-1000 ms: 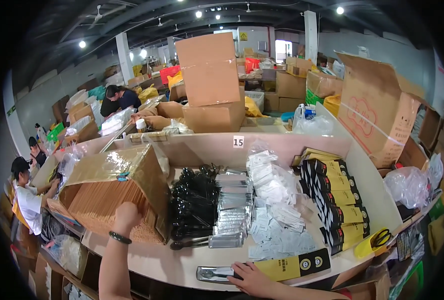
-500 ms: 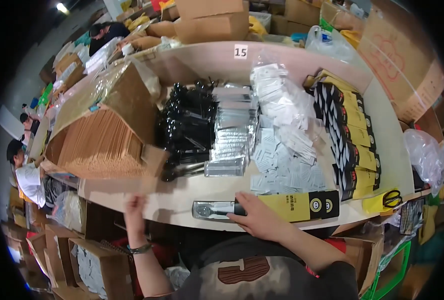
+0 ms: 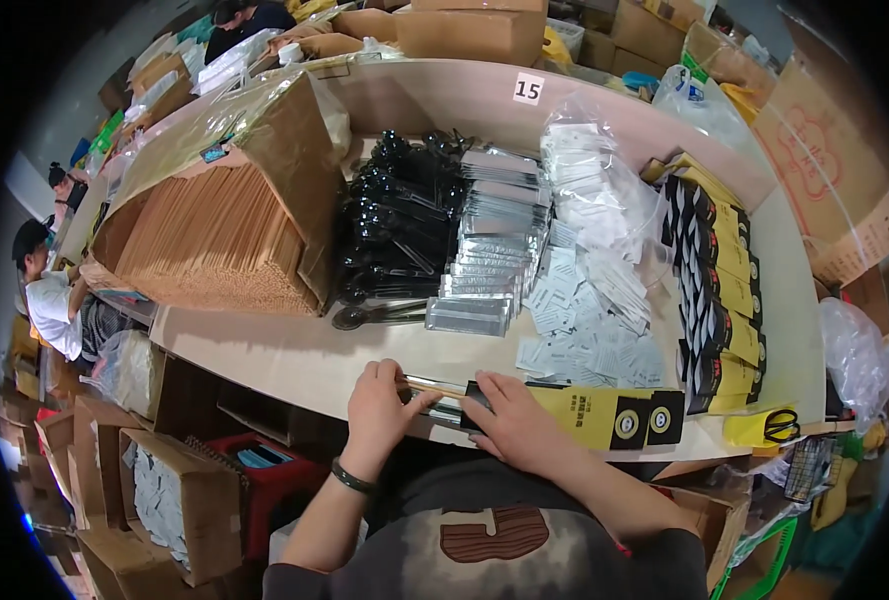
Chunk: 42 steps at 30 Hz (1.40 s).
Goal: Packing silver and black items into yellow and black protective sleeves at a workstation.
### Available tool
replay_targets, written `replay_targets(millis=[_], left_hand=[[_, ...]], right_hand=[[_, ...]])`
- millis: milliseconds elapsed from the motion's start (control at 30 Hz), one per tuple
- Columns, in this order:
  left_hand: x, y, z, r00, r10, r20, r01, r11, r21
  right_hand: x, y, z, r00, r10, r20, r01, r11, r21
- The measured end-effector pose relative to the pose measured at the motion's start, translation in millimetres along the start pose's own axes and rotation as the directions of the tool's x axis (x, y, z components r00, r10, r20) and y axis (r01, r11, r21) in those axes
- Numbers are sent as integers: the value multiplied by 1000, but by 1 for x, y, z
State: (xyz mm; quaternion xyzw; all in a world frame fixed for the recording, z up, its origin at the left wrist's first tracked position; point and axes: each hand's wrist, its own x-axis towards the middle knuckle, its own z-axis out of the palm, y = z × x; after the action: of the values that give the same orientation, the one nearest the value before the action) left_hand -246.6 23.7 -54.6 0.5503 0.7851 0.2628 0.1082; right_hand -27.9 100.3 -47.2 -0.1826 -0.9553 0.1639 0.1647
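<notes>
My left hand (image 3: 379, 408) pinches a thin tan strip (image 3: 432, 389), seen edge-on, between thumb and fingers. Beneath the strip lies a clear and silver packet (image 3: 444, 408), partly hidden by my hands. My right hand (image 3: 516, 420) is closed over the left end of a black-and-yellow packaging sleeve (image 3: 576, 408), at the table's front edge. More tan strips (image 3: 209, 235) stand packed in an open cardboard box (image 3: 304, 170) at the left. Behind my hands lie black spoons (image 3: 394, 215) and a row of silver packets (image 3: 494, 250).
Small white printed packets (image 3: 589, 335) are heaped right of the silver row, below a clear bag (image 3: 604, 190). Stacked yellow-and-black sleeves (image 3: 729, 300) line the right side. Black-handled scissors (image 3: 782, 425) rest at the right corner. A raised panel (image 3: 444, 95) bounds the table's back.
My left hand has moved right from beside the box to the sleeve's left end, bringing a tan strip. My right hand stays on the sleeve. The view has shifted slightly.
</notes>
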Motion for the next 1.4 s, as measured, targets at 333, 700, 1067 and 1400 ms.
replay_targets(millis=[333,700,1067,1400], left_hand=[[-23,34,44,926,86,368,270,531,-803],[5,15,3,856,486,174,-511,847,146],[-21,57,26,759,542,362,-197,720,-665],[-13,71,28,590,617,522,-160,722,-673]], right_hand=[[-4,0,4,993,107,-43,-105,993,52],[10,26,-43,995,46,93,-54,995,81],[-83,69,-59,959,174,224,-275,765,583],[-48,48,-39,988,61,142,-52,996,-72]])
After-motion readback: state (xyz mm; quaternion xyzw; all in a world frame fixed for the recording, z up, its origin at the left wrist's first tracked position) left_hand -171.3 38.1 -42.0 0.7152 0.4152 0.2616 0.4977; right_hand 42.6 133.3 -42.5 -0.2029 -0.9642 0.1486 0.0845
